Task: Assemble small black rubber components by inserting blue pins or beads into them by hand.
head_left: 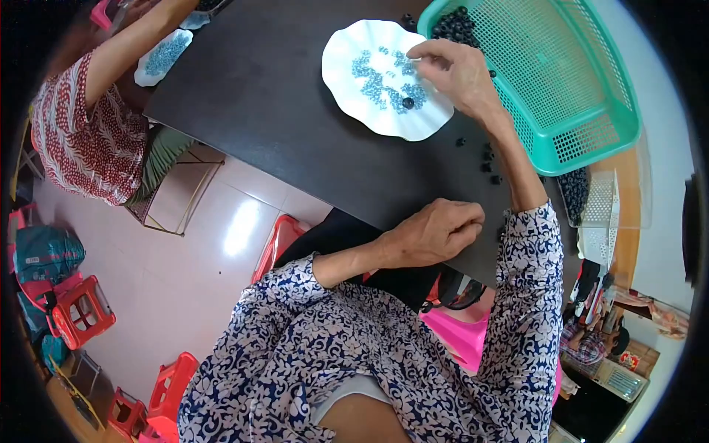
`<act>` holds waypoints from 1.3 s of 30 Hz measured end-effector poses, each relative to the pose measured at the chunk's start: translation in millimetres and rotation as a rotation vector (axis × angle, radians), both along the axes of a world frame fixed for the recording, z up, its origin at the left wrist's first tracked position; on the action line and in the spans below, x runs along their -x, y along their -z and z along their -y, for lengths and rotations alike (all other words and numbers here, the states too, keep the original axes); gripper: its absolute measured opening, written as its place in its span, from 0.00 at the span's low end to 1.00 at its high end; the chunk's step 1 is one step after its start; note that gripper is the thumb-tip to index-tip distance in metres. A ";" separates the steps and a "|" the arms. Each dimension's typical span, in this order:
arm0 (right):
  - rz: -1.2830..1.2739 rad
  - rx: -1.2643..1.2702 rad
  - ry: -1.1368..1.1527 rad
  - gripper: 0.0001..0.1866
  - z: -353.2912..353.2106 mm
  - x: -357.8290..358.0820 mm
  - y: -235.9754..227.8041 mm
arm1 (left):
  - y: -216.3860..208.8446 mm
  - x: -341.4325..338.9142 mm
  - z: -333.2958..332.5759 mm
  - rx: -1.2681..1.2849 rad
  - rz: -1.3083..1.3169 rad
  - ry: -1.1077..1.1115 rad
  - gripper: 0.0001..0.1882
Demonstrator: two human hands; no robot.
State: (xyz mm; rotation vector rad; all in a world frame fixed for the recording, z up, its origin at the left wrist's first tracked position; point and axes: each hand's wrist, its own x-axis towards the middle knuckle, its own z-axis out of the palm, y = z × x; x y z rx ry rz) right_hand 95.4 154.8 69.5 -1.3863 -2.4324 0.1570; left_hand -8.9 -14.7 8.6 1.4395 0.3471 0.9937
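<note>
My right hand [461, 77] hovers at the right side of a white plate [341, 74] with a wavy rim. Its thumb and index finger are bent and slightly apart, with nothing visible between them. Small pale-blue, glassy pieces [373, 87] lie scattered on the plate, along with one round black piece [408, 103]. Closer to me, my left hand [441, 230] rests at the near edge of the dark table [295, 125]. Its fingers are curled in toward the thumb, hiding whatever they may hold.
A green perforated basket [543, 136] holds black pieces [456, 28] at its far left. More black pieces [487, 167] lie on the table beside it. At far left, another person [96, 133] sits near a dish of blue pieces [166, 55]. Red stools [81, 314] stand on the floor.
</note>
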 end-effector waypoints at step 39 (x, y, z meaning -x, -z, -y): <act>-0.167 -0.050 0.247 0.09 125.2 -159.0 19.4 | -6.2 -6.4 1.2 0.010 -0.277 -0.032 0.09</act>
